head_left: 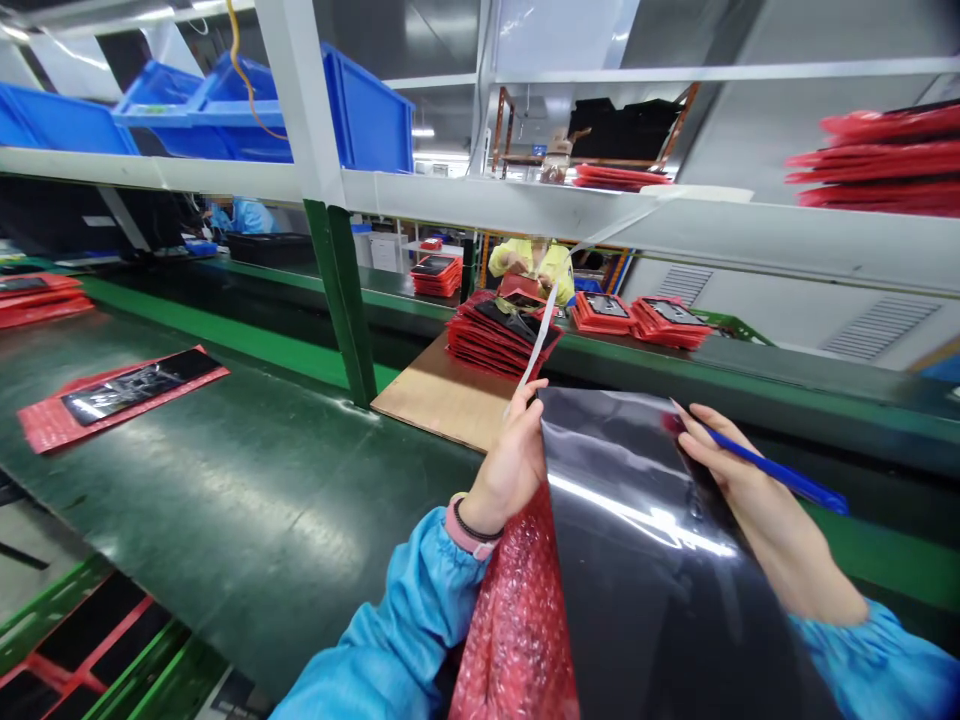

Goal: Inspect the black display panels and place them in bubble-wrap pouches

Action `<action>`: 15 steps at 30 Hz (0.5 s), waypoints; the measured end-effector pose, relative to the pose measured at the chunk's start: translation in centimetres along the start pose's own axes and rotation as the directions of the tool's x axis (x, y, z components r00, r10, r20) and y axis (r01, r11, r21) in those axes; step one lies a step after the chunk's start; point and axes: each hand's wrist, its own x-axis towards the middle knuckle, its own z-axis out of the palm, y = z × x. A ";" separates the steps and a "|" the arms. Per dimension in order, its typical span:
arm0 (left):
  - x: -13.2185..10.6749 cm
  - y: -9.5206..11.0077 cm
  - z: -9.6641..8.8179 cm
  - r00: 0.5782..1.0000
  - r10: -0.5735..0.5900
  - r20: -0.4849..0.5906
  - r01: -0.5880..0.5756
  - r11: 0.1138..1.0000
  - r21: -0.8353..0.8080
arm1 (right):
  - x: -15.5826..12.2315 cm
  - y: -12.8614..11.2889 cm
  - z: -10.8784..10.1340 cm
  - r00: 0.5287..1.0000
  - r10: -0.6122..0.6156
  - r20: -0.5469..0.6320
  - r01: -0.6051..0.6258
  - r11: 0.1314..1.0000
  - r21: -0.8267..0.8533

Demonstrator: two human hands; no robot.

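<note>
The left hand point(514, 465) curls on the black panel point(637, 590), presumably steadying it; the half-closed right hand point(757, 510) holds an indistinct blue tool point(791, 479).

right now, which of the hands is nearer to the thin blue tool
Right. The right hand holds the thin blue tool at the black panel's right edge; the left hand is across the panel, at its left edge, apart from the tool.

Left arm point(397, 610) slants from 7 o'clock toward 1, its wrist point(491, 505) almost straight, left hand point(514, 465) gripping with curled fingers point(525, 400); right arm point(885, 660) slants from 4 o'clock toward 11, right hand point(742, 480) gripping too, fingertips point(690, 445) aimed at 10
</note>
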 end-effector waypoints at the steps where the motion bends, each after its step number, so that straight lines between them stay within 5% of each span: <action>1: -0.2 0.3 -0.6 0.999 -0.045 0.002 0.045 0.998 0.054 | -0.4 0.4 -0.4 1.000 0.014 -0.014 -0.014 1.000 0.007; 5: -1.7 1.5 -4.1 0.996 -0.017 -0.091 0.046 0.942 0.332 | -1.8 3.0 -2.0 0.998 0.056 -0.039 -0.056 0.998 0.007; 8: -3.5 1.7 -6.2 0.975 -0.082 -0.205 0.172 0.862 0.477 | -2.0 5.4 -2.3 0.999 0.047 -0.008 -0.047 0.999 0.000; 15: -5.7 1.9 -6.5 0.866 -0.411 -0.285 0.500 0.702 0.508 | -2.5 7.7 -1.5 0.983 -0.115 0.146 0.119 0.993 -0.021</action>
